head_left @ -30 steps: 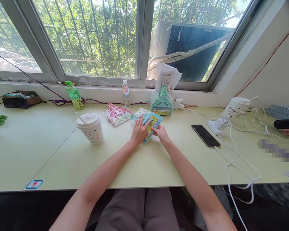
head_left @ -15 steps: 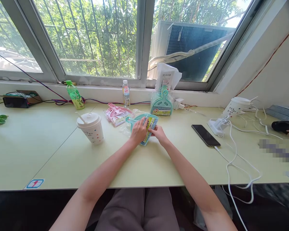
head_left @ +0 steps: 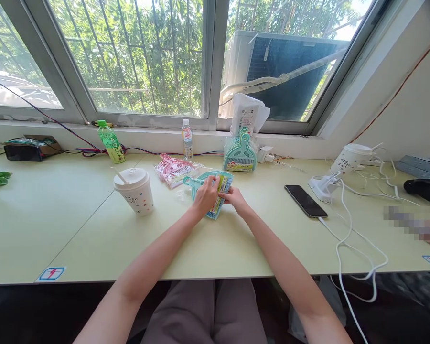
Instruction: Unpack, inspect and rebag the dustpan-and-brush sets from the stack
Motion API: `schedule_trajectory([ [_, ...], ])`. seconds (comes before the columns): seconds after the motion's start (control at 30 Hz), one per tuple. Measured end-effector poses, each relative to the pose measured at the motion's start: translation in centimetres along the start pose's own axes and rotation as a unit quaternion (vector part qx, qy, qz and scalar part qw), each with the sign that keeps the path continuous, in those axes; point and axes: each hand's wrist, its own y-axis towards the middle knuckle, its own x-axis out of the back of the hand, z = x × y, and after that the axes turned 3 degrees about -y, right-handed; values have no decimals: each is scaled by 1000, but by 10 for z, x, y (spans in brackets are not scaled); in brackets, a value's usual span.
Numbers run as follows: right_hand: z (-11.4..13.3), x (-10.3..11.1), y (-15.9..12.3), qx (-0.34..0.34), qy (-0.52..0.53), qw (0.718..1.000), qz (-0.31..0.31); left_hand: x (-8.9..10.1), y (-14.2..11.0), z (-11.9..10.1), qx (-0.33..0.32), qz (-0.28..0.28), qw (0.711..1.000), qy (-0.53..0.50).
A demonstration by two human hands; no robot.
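A teal mini dustpan-and-brush set (head_left: pixel 195 182) with a yellow and blue label lies tilted over the table in front of me, its handle pointing left. My left hand (head_left: pixel 207 195) is closed over its middle, fingers across the label. At its right edge, my right hand (head_left: pixel 234 199) pinches the set near the label; the fingertips underneath are hidden. Just beyond are pink dustpan sets (head_left: pixel 175 169) in clear wrapping. Several more teal dustpan sets (head_left: pixel 241 155) stand bagged against the wall, behind my hands.
Left of my arms stands a lidded paper cup (head_left: pixel 138 193). A green bottle (head_left: pixel 111 142) and a clear bottle (head_left: pixel 187 139) are by the window wall. To the right are a phone (head_left: pixel 306 201), a power strip (head_left: pixel 320 189) with white cables, and another person's hand, partly blurred.
The teal dustpan set has shifted slightly left and turned a little in my hands. At the far right, the other person's hand has moved down toward the table's front edge.
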Motion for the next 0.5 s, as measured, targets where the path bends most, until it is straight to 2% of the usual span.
schedule_trajectory([
  [0.23, 0, 0, -1, -7, 10, 1000, 3, -2, 0, -3, 10, 44, 992, 118],
  [0.4, -2, 2, 2, 3, 24, 1000, -19, 1, -1, -5, -16, 56, 997, 55],
  [0.5, -2, 6, 4, 17, 62, 997, -49, 4, 0, -6, 14, 39, 999, 22],
])
